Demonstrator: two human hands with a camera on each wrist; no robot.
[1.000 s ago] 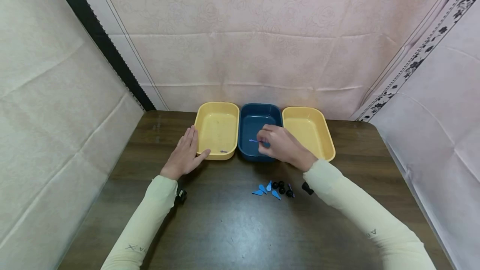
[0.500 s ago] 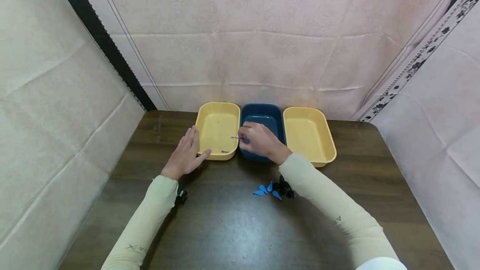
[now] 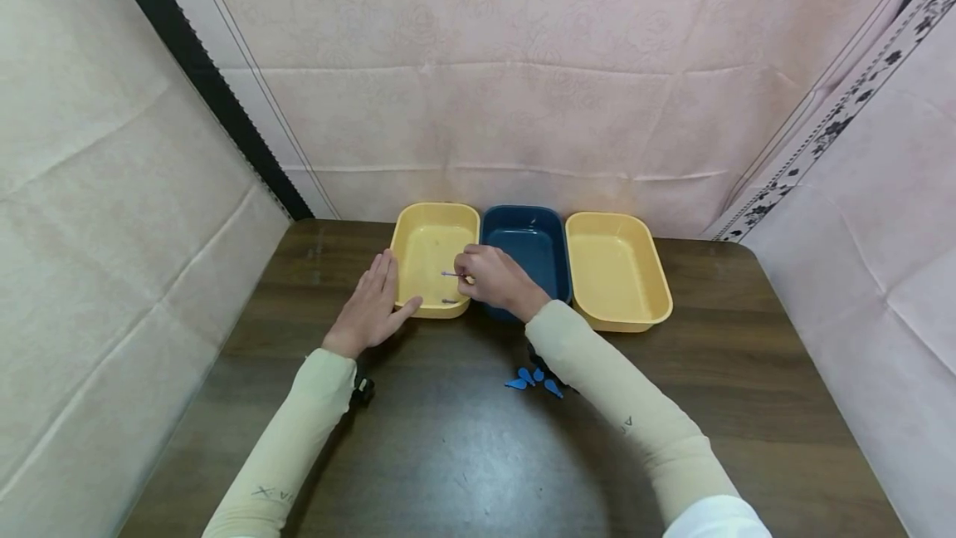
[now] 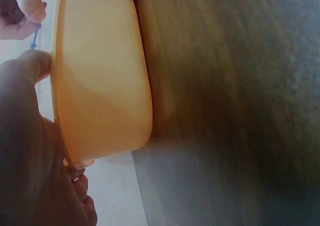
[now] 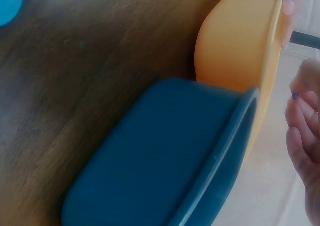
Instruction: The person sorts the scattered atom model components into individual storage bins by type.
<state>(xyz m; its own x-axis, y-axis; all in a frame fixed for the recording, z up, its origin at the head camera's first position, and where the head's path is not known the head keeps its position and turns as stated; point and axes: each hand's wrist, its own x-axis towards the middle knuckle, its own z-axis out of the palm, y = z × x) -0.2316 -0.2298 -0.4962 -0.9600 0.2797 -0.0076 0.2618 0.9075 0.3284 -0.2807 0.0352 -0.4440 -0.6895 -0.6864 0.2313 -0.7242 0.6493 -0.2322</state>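
Observation:
My right hand (image 3: 496, 279) pinches a thin purple stick (image 3: 450, 274) with a small knob on its end, above the right side of the left yellow tray (image 3: 433, 243). In the left wrist view the purple stick (image 4: 35, 38) points down from the fingertips. A similar small stick (image 3: 451, 301) lies in that tray near its front. My left hand (image 3: 368, 307) rests against the tray's left side, fingers straight, thumb (image 4: 37, 63) over the front rim.
Right of that tray stand a blue tray (image 3: 534, 246) and another yellow tray (image 3: 616, 264). Several blue drop-shaped pieces (image 3: 553, 388) lie on the wooden table (image 3: 448, 455), beside my right sleeve (image 3: 620, 405). Cloth walls (image 3: 485, 106) close off the back and sides.
My right hand has moved left with the purple stick, from over the blue tray to over the left yellow tray. The right forearm now hides the black balls. The left hand stays put.

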